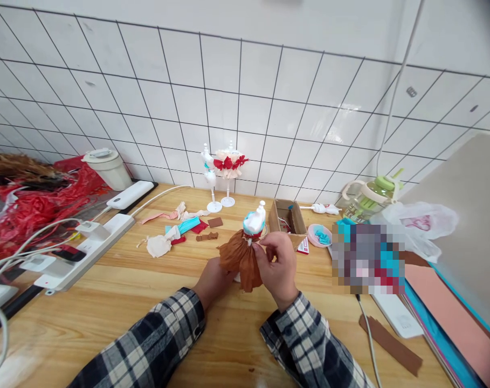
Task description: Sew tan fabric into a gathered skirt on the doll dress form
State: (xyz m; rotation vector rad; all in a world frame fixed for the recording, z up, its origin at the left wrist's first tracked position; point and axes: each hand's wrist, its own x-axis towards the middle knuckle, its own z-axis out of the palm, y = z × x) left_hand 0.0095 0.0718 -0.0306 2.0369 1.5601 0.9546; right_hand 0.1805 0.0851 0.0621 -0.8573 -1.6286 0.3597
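A small white mannequin figure (pixel 256 220) with a turquoise top wears a brown crepe-paper skirt (pixel 241 257), held just above the wooden table (pixel 119 302). My left hand (pixel 213 281) grips the skirt from below and behind, mostly hidden by the paper. My right hand (pixel 277 265) pinches the skirt's right side at the figure's waist, fingers closed on the paper. Both sleeves are black-and-white plaid.
Two dressed figures on stands (pixel 222 175) stand by the tiled wall. Paper scraps (pixel 180 231), a small cardboard box (pixel 288 218), a pink dish (pixel 319 235), a water bottle (pixel 368 196), a power strip (pixel 87 245), coloured paper sheets (pixel 450 312) and a brown strip (pixel 390 337) surround me.
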